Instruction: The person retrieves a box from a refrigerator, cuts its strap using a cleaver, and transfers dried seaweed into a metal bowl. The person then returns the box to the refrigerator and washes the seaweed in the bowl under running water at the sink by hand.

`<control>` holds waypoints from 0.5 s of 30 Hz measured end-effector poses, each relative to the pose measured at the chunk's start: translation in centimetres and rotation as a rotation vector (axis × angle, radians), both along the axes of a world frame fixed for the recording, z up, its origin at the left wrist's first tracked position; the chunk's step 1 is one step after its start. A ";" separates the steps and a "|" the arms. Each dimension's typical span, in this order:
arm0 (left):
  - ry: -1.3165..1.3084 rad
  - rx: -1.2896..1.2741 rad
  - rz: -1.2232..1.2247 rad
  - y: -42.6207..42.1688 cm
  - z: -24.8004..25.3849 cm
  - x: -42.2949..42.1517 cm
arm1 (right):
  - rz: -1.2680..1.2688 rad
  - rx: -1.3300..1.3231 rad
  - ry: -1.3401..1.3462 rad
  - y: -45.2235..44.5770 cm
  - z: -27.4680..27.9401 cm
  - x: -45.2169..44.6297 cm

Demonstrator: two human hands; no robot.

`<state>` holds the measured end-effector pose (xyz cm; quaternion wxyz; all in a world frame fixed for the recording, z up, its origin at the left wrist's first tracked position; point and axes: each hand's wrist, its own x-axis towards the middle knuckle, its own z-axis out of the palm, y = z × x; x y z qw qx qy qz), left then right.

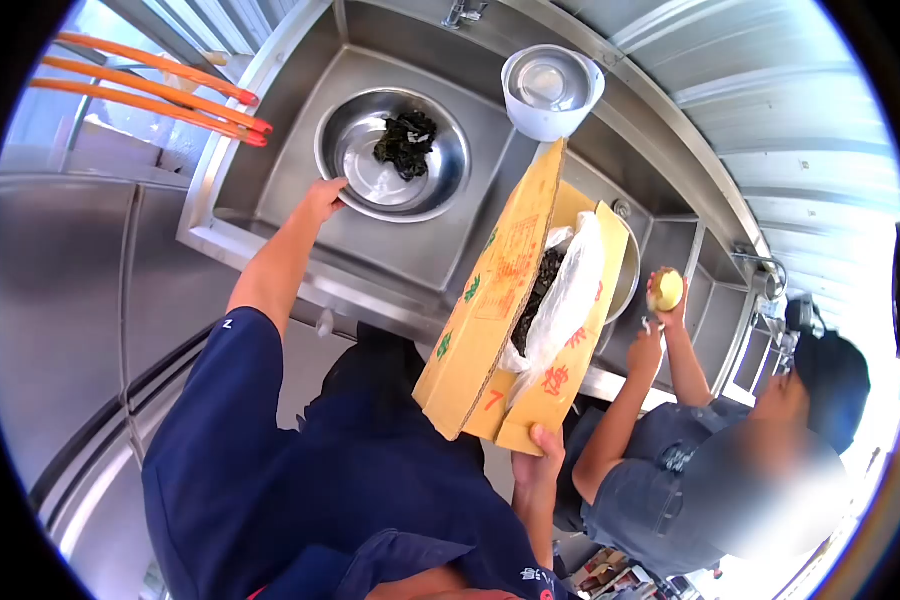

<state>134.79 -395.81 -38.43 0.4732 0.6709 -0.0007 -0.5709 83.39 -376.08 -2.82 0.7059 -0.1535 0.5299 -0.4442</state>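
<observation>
My left hand grips the near left rim of a steel bowl, which sits in the left sink basin. Dark, leafy, wet-looking pieces lie inside the bowl. My right hand holds the near end of an open cardboard box, tilted over the sink's front edge. Inside the box, a white plastic bag lies partly open around dark dried pieces.
A white tub stands behind the box on the sink divider. Orange-red bars jut in at upper left. At right, a co-worker holds a pale peeled item over the sink. A faucet is at the back.
</observation>
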 end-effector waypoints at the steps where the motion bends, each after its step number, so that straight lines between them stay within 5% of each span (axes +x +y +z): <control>1: -0.020 0.031 -0.001 0.0 -0.2 0.2 | -0.024 0.004 -0.012 -0.6 0.0 0.3; 3: 0.017 -0.036 -0.056 -0.8 2.9 0.2 | -0.042 0.003 -0.012 -1.5 -0.9 0.9; 6: -0.845 0.327 -0.295 -4.0 4.7 0.5 | -0.089 0.006 -0.056 -2.3 -1.7 1.2; 8: -1.370 -0.089 -0.470 -7.9 5.7 0.7 | -0.095 -0.009 -0.064 -2.9 -2.6 2.0; 12: -1.284 -0.724 -0.614 -21.5 15.2 -3.8 | -0.110 0.007 -0.072 -3.1 -3.3 3.1; 15: -1.338 -0.824 -0.554 -32.3 16.4 -5.2 | -0.110 -0.017 -0.081 -2.8 -4.5 2.8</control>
